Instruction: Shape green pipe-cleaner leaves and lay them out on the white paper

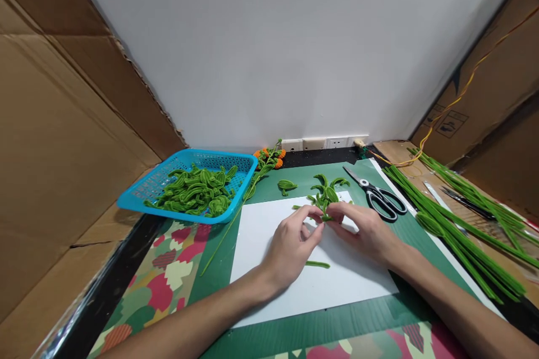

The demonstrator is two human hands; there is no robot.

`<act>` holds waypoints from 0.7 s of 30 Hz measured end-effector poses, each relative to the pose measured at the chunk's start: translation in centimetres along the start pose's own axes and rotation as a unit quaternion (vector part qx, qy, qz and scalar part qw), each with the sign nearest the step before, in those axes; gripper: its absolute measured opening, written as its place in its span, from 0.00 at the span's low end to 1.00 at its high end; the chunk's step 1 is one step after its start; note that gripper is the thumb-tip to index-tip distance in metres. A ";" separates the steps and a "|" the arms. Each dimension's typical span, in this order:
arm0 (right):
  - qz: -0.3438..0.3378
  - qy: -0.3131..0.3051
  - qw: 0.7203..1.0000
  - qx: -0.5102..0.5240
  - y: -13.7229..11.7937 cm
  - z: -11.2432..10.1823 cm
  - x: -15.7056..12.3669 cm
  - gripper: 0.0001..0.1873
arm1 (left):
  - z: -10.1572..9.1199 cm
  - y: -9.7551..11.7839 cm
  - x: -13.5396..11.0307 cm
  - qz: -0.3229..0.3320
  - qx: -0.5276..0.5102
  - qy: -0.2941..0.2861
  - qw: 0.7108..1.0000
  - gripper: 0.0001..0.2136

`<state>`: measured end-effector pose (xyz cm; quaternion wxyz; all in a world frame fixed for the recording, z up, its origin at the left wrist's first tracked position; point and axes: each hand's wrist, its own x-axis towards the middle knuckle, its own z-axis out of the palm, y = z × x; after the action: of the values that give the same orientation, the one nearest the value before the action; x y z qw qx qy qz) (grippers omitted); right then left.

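Note:
Over the white paper (261, 269), my left hand (290, 244) and my right hand (365, 229) meet at the fingertips. Both are closed in a pinch on a short green pipe cleaner piece (326, 218), partly hidden by the fingers. Just beyond them lies a small pile of bent green pipe cleaner pieces (329, 194), some curled into leaf shapes. A straight pipe cleaner piece (318, 264) lies on the paper nearer me, its left end behind my left hand. One looped green leaf (287, 185) rests on the green mat past the paper.
A blue basket (122, 202) of green leaf pieces stands left. An orange-flowered stem (263, 168) lies beside it. Scissors (381, 199) rest right of the pile. Long green pipe cleaners (463, 247) lie at far right. Cardboard (76, 95) and a wall (269, 56) enclose the table.

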<state>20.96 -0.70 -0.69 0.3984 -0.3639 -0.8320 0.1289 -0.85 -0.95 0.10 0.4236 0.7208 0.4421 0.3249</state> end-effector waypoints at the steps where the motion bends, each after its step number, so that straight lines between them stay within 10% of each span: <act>1: 0.015 -0.003 0.999 0.030 -0.4 0.4 0.0 0.07 | 0.0 0.0 0.0 0.008 0.015 0.000 1.000 0.08; 21: 0.012 0.091 0.995 0.037 -1.5 2.3 -0.2 0.07 | -0.2 -0.2 -0.3 -0.024 -0.089 -0.028 0.995 0.16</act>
<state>18.54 -1.68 -1.56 0.4841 -0.3690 -0.7827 0.1301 -1.17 -1.13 -0.04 0.5056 0.6785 0.4164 0.3325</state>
